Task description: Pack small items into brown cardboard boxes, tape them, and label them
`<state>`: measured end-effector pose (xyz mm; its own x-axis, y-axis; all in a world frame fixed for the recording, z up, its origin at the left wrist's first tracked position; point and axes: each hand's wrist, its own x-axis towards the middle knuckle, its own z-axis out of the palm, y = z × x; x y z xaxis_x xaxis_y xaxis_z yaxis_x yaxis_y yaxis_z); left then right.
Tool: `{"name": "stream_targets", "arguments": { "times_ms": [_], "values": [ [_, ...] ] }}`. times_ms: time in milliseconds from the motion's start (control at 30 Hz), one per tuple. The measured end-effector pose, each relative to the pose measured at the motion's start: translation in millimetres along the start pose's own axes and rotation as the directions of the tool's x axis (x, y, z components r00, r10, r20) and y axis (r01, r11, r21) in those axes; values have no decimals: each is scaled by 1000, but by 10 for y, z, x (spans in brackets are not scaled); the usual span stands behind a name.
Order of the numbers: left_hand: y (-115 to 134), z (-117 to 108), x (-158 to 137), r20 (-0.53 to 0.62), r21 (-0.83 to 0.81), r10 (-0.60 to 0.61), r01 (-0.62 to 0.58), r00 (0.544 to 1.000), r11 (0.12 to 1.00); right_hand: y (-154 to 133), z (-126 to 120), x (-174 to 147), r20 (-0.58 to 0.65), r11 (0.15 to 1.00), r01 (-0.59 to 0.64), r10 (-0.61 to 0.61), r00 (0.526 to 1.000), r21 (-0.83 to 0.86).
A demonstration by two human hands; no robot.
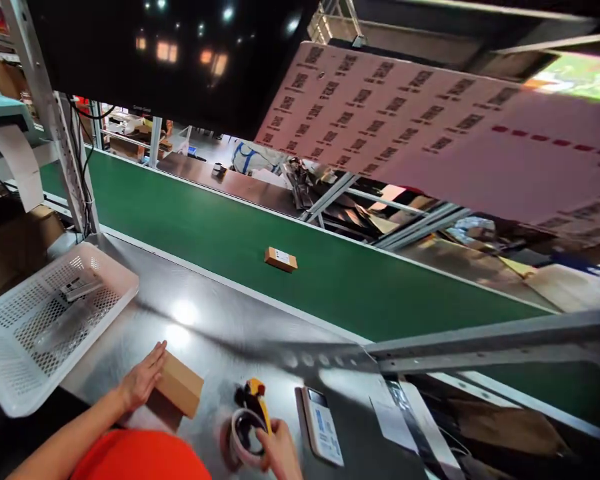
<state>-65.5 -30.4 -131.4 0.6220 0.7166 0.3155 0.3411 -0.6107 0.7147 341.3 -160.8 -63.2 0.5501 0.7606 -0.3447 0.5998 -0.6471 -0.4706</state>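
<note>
Head view: the left hand (141, 381) lies flat, fingers straight, on a small cardboard box (179, 392) on the steel table (220, 313), steadying it. The right hand (279, 448) grips a tape dispenser (250, 417) beside it. Another box (281, 259) sits on the green belt (330, 280).

Left hand (141, 382) lies flat, fingers together and extended; right hand (280, 452) is curled closed in a grip.

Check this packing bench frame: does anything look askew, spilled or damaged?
Nothing stands out. The left hand rests on a small cardboard box, the right hand holds a tape dispenser, and one parcel lies on the green conveyor.
</note>
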Motion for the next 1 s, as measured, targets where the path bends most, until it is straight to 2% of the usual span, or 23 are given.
{"name": "stream_targets", "arguments": {
  "times_ms": [67,100,133,167,200,233,300,333,367,433,500,533,567,600,633,667,700,733,767,800,833,867,1000],
  "values": [
    [36,-21,-1,9,-19,-11,11,1000,1000,-201,84,-167,26,987,100,-104,994,124],
    [51,-38,0,18,-26,-11,12,1000,1000,-340,116,-248,10,960,187,-193,981,210],
    [63,-52,-1,29,-31,-12,13,999,999,-500,140,-322,-33,906,303,-307,951,297],
    [71,-61,-2,39,-34,-19,20,999,999,-673,159,-385,-97,818,446,-443,891,365],
    [73,-60,-7,45,-38,-36,38,998,999,-847,177,-434,-155,711,587,-577,802,388],
    [70,-47,-16,45,-47,-62,64,997,997,-1011,195,-467,-173,601,705,-702,691,377],
    [51,8,-43,34,-81,-133,136,991,987,-1270,246,-479,-114,425,852,-872,475,305],
    [42,46,-58,25,-106,-171,173,985,979,-1353,280,-462,-64,365,894,-917,393,261],
    [38,83,-72,20,-135,-200,201,979,970,-1402,319,-433,-22,329,920,-940,341,214],
    [65,139,-86,8,-184,-236,233,972,955,-1414,395,-357,29,311,940,-950,310,138],
    [163,144,-69,-62,-214,-268,249,961,944,-1354,451,-286,55,320,940,-947,316,119],
    [241,124,-45,-138,-228,-309,273,941,935,-1314,470,-260,51,316,940,-949,312,125],
    [335,89,-10,-229,-251,-376,318,898,914,-1275,484,-244,29,300,945,-954,299,132],
    [441,41,36,-313,-299,-473,387,824,872,-1240,493,-236,-10,280,951,-959,283,135],
    [553,-16,94,-354,-374,-587,465,728,803,-1212,499,-236,-47,261,956,-962,269,134],
    [665,-77,160,-335,-477,-706,534,624,698,-1194,502,-240,-70,248,960,-963,259,132],
    [772,-140,232,-238,-600,-815,580,529,551,-1186,503,-247,-74,240,962,-965,251,130],
    [868,-199,306,-87,-711,-884,593,460,378,-1186,502,-255,-67,237,963,-967,247,128],
    [952,-252,377,74,-785,-903,583,423,209,-1195,497,-262,-60,238,963,-967,247,125],
    [1020,-297,441,211,-824,-887,563,411,64,-1210,490,-269,-57,240,963,-967,248,119],
    [1072,-332,495,306,-840,-858,541,413,-40,-1229,480,-275,-65,237,965,-967,245,112],
    [1108,-358,538,358,-846,-835,524,419,-99,-1249,469,-279,-80,231,967,-967,240,104],
    [1127,-384,596,394,-840,-809,529,436,-123,-1277,436,-283,-66,207,974,-975,214,91]
  ]
}}
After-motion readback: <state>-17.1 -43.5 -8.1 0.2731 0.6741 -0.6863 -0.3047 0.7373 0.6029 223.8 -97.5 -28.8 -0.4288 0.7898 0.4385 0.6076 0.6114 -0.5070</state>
